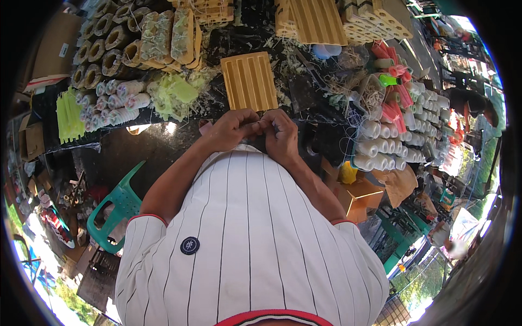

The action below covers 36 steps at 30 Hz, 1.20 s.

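Note:
My left hand (235, 129) and my right hand (279, 135) meet in front of my chest, at the near edge of the dark table. The fingers of both are curled and pinched together at the tips. Whatever they hold, if anything, is too small or hidden to make out. Just beyond them lies a yellowish grooved wooden board (249, 81), flat on the table, its grooves running away from me. Its near edge is close to my knuckles.
Bundles of brown hollow tubes (111, 41) and white wrapped rolls (115, 102) stand at left, beside pale green scraps (175, 92). More grooved boards (315, 22) lie at the back. White rolls (383, 146) and red rolls (397, 103) crowd the right. A green chair (120, 204) stands lower left.

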Tool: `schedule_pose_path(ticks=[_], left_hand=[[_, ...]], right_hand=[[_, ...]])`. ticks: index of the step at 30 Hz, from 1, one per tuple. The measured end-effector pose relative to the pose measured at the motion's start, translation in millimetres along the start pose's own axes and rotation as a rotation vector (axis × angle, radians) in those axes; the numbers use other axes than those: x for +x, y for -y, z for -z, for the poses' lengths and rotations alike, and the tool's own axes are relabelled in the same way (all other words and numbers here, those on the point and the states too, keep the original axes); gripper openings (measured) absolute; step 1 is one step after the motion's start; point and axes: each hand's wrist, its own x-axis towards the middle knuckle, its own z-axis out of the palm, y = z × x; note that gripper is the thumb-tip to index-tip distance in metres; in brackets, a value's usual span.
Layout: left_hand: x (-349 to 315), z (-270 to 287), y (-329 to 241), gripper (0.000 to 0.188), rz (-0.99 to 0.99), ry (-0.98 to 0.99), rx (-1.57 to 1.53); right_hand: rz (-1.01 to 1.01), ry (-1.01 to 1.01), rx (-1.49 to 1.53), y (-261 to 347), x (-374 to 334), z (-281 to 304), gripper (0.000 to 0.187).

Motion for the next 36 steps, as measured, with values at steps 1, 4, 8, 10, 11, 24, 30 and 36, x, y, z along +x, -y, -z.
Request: schedule_pose_path(ticks=[1,4,8,10,11,24,30,36], left_hand=[[3.9,-1.1,2.2,0.013,-0.023,0.024,0.096],[12.1,1.5,5.7,0.013,-0.039,0.033,0.283],[25.8,-3.0,18.5,0.014,0.045,-0.137,0.289],[33.1,-2.9,29.7,0.014,-0.007,-0.254,0.371],[37.2,-1.5,38.6,0.013,-0.07,-0.307,0.441],[93.2,16.0,53.3,0.009,-0.323,-0.475,0.695],[97.8,19.5,57.6,0.007,-0.262,-0.571,0.75],[105.9,15.0,60.0,0.006,-0.357,-0.496,0.832]], right_hand=[[-0.012,-0.004,0.028,-5.8,-1.3,2.4,0.017],[-0.175,0.025,0.161,-19.8,-2.2,4.1,0.008],[-0.524,0.087,0.342,-44.9,-3.5,7.1,0.007],[-0.547,0.118,0.368,-69.7,2.8,6.4,0.012],[-0.545,0.145,0.369,-89.3,10.5,6.9,0.014],[-0.273,0.103,-0.965,-219.6,119.5,74.3,0.024],[-0.566,0.33,-0.008,-74.5,50.6,88.9,0.025],[-0.783,0.48,0.319,-46.5,23.8,61.6,0.023]])
